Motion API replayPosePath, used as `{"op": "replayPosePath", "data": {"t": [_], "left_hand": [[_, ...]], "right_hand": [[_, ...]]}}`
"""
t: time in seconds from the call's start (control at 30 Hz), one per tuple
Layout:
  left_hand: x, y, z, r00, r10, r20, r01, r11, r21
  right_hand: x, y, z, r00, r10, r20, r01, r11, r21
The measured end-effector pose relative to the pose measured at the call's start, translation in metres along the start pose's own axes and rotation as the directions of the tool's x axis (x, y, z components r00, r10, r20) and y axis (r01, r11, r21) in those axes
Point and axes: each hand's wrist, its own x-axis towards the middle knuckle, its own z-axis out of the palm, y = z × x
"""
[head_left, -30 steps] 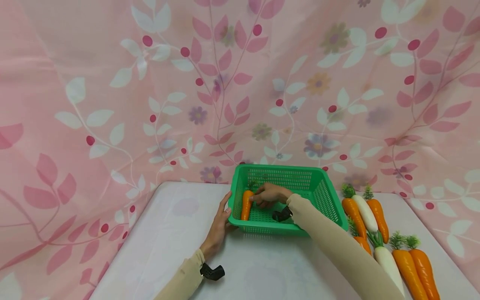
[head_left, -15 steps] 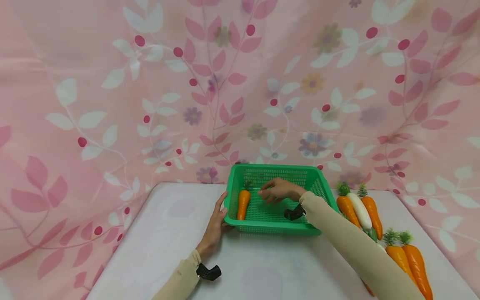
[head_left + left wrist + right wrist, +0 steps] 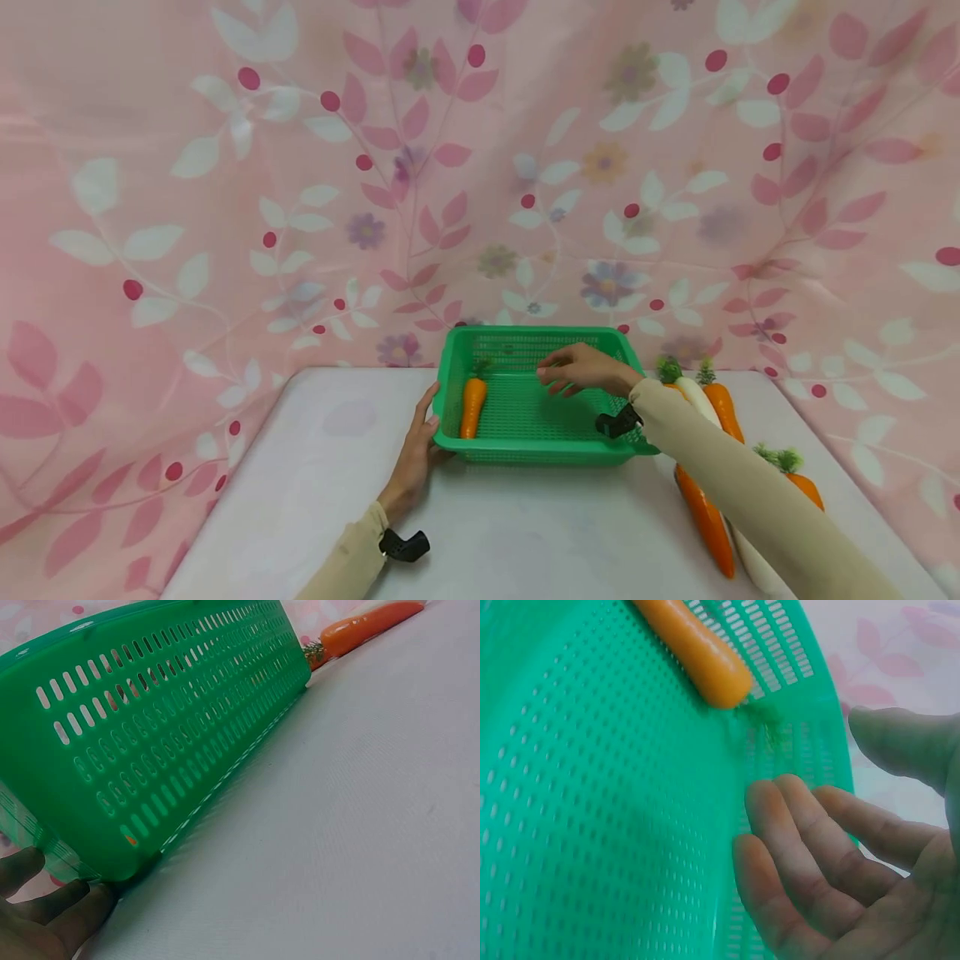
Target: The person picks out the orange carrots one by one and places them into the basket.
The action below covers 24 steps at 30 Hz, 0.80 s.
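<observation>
One orange carrot (image 3: 472, 408) lies in the green basket (image 3: 540, 447), along its left wall, which perhaps keeps it from rolling. The right hand (image 3: 588, 371) is over the basket, fingers relaxed, holding nothing. The left hand (image 3: 411, 467) touches the outer left side with extended fingers, probably for steadying. Other carrots (image 3: 705, 521) and white radishes (image 3: 699, 402) lie on the tabletop (image 3: 337, 450) at right.

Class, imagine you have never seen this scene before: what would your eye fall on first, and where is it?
The bright green basket stands out at the back of the white table, with one orange carrot lying inside near its left end. The left hand touches that end, while the empty right hand hovers over the basket. More carrots and white radishes lie to the right, partly behind the sleeve.
</observation>
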Motion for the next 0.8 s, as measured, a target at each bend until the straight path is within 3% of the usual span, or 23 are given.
{"op": "replayPosePath", "data": {"t": [0.4,0.8], "left_hand": [[0.001,0.0,0.0,1.0,-0.002,-0.008,0.003,1.0,0.013],[0.001,0.001,0.001,1.0,-0.009,-0.013,0.009,1.0,0.016]], "right_hand": [[-0.042,0.021,-0.046,0.991,-0.012,-0.13,-0.005,0.992,-0.126],[-0.079,0.041,-0.08,0.97,0.006,-0.242,-0.043,0.988,-0.148]]}}
